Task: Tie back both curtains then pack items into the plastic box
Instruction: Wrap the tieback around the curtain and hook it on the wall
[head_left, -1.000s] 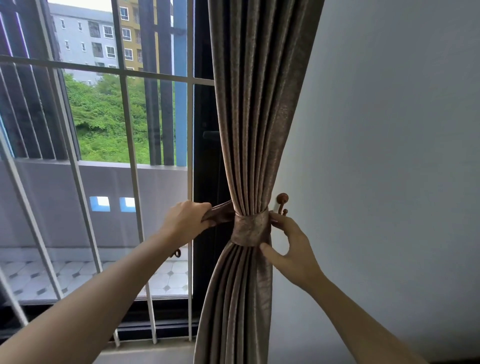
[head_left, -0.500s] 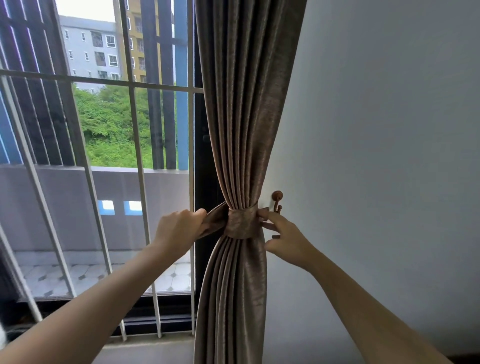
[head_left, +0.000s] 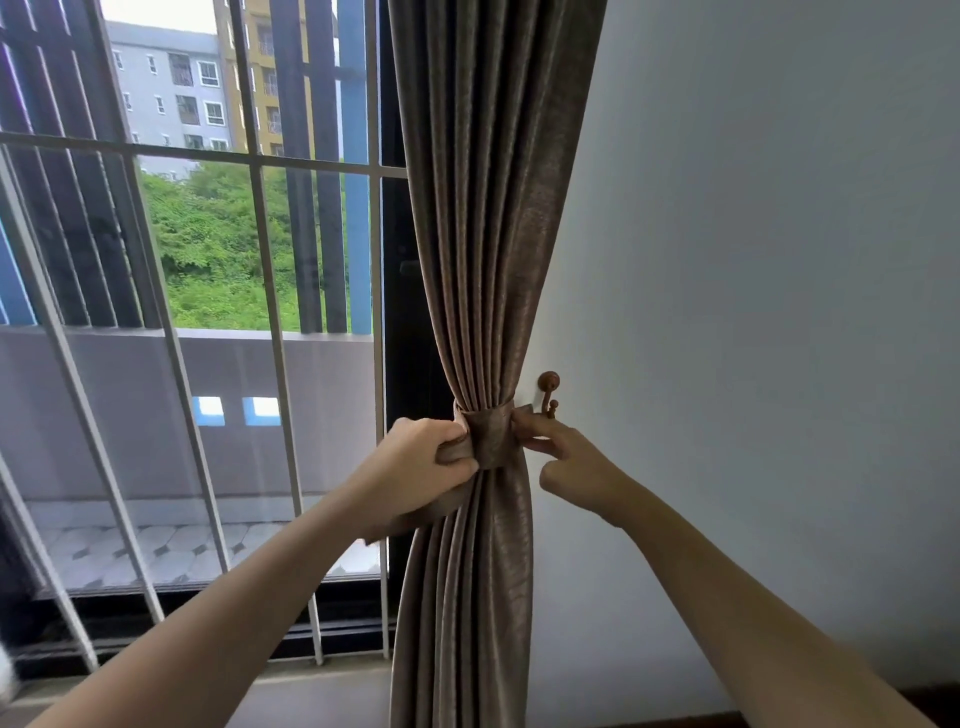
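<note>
Curtain (head_left: 488, 260) is being cinched by its tieback band (head_left: 488, 436): the left hand (head_left: 415, 467) is gripping the band's loose end, the right hand (head_left: 566, 457) is pinching the other end beside the wall hook (head_left: 548, 389). Next, likely, looping it onto that hook.

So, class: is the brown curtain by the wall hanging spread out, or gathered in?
Gathered. A fabric tie-back cinches the curtain into a narrow waist beside the wall hook; the left hand and right hand grip the band's ends.
</note>
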